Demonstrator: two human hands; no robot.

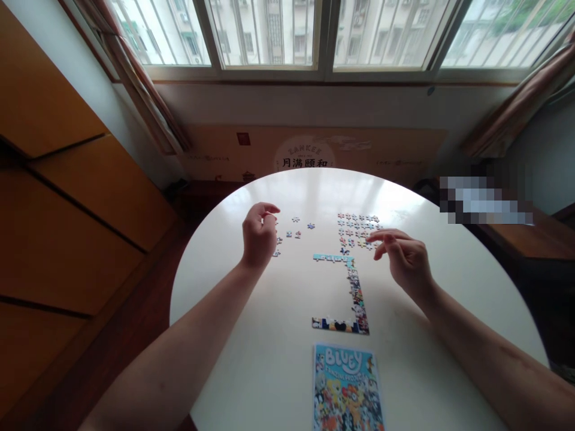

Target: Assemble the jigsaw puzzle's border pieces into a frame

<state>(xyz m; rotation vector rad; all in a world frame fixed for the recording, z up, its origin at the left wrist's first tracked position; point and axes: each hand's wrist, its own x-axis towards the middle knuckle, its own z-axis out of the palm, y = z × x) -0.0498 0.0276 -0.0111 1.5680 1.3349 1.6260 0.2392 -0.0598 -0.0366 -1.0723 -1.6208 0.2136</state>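
the white table (287, 299) carries a picture card (348, 386) at the near side; a joined three-sided puzzle border (356, 290) lies beyond it. left hand (259, 236): fingers curled beside the far-left loose pieces (297, 234); grip contents cannot be determined. right hand (406, 254): half open, fingers parted, at the far-right piece rows (354, 225); contact indeterminate.

The bare left arm (193, 335) and right arm (487, 353) reach forward, angled inward. The left hand (260, 234) is curled; the right hand (408, 256) extends loosely bent fingers (398, 234) leftward.
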